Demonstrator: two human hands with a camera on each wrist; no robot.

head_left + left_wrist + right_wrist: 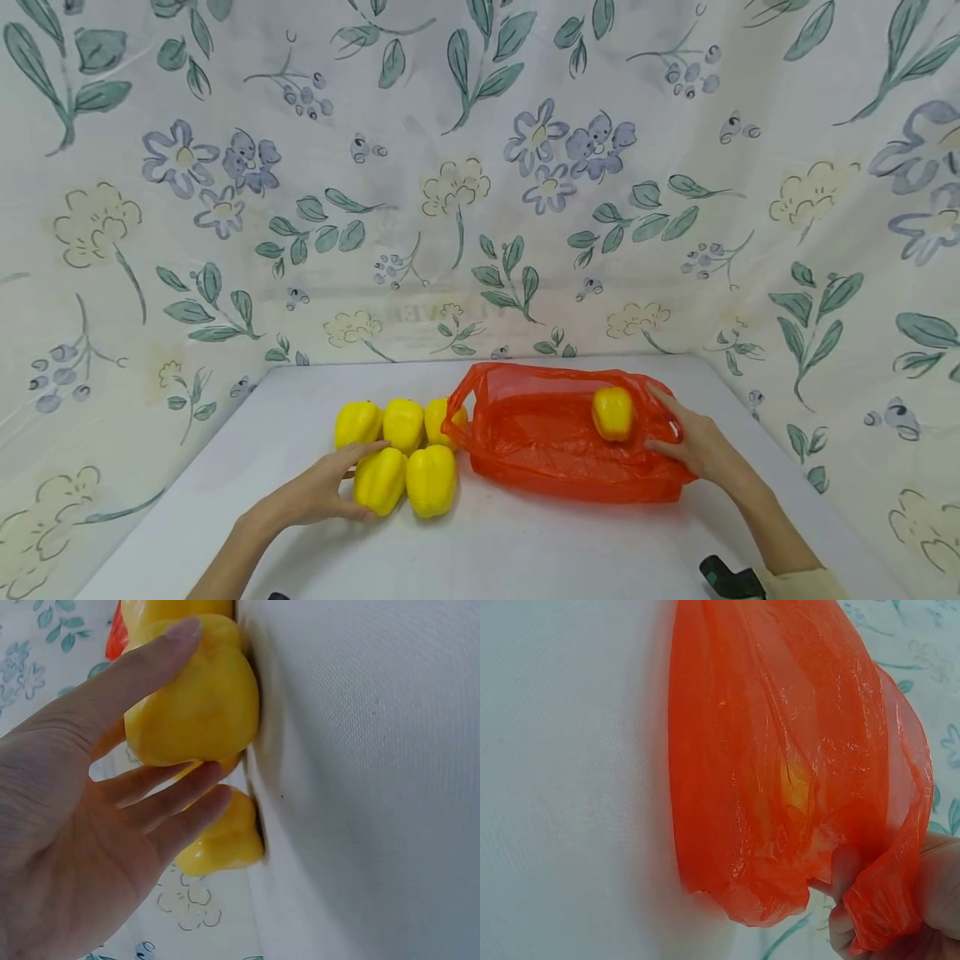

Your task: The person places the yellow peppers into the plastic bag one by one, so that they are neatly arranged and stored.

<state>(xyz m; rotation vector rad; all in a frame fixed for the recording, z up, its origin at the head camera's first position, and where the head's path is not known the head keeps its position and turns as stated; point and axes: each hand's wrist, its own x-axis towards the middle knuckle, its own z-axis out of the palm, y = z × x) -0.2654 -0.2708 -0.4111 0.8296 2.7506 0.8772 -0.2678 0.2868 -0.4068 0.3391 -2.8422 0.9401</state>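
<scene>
Several yellow bell peppers lie in two rows on the left of the table. My left hand point(318, 487) holds the front-left bell pepper point(380, 482), thumb on its near side and fingers on its far side. In the left wrist view the thumb lies across this bell pepper point(199, 705), and the index finger is mostly hidden behind it. To the right a red plastic bag point(555, 475) lies with its mouth spread, one bell pepper point(612, 414) inside. My right hand point(697, 446) grips the bag's right edge at the handle; in the right wrist view the gathered plastic partly hides the fingers.
The front-right bell pepper point(431, 482) sits against the held one. Behind them stand more, the rearmost right bell pepper point(438, 421) partly covered by the bag's left handle. The white table point(510, 554) meets a floral curtain point(465, 250) at its back and sides.
</scene>
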